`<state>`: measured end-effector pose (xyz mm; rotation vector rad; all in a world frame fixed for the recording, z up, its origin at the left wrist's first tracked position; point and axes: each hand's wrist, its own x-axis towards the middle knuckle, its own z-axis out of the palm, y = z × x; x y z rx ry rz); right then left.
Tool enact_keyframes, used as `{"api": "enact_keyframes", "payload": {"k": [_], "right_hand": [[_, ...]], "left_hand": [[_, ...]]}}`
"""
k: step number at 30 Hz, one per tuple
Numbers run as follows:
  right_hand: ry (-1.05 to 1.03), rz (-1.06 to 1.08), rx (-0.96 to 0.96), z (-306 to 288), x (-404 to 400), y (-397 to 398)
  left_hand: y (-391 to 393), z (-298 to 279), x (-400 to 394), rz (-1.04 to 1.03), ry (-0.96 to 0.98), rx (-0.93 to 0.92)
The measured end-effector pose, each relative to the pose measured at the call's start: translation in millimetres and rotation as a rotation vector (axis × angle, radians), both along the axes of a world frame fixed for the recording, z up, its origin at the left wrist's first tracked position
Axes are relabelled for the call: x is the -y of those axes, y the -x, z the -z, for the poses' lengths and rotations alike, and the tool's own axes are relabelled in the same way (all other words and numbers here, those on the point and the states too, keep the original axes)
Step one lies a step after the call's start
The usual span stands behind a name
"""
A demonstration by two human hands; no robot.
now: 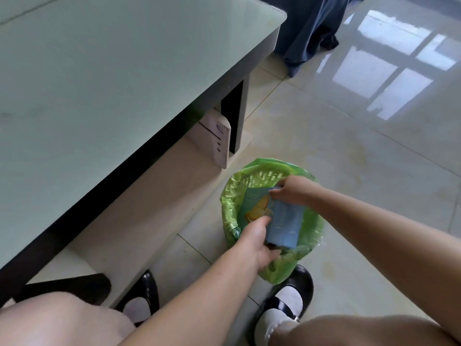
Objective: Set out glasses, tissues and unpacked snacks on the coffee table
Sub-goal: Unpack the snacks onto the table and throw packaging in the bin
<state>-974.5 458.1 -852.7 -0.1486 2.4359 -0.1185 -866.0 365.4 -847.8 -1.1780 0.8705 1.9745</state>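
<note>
Both my hands hold a blue snack packet (284, 222) with a yellow picture on its flap, right above a green-lined waste basket (233, 196) on the floor. My left hand (259, 240) grips the packet's lower left part. My right hand (293, 189) pinches its top edge. The packet looks opened or unfolded, with one flap turned to the left. The coffee table (99, 78) with its pale green glass top fills the left of the view; no glasses or tissues show on the part in view.
A white box-shaped device (219, 138) stands on the table's lower shelf near the basket. My black shoes (287, 300) rest on the glossy tiled floor beside the basket. A dark blue cloth (311, 33) hangs down to the floor at the back.
</note>
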Motion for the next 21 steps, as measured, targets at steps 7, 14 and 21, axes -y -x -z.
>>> {"api": "enact_keyframes", "payload": {"k": [7, 14, 21], "right_hand": [[0.146, 0.042, -0.098, -14.8, 2.0, -12.7], [0.702, 0.173, -0.244, -97.3, 22.9, -43.5], [1.157, 0.211, -0.224, -171.6, 88.2, -102.2]], "left_hand": [[0.8, 3.2, 3.3, 0.246, 0.465, -0.226], [-18.3, -73.0, 37.9, 0.056, 0.572, -0.643], [-82.7, -150.0, 108.7, -0.222, 0.660, -0.845]]}}
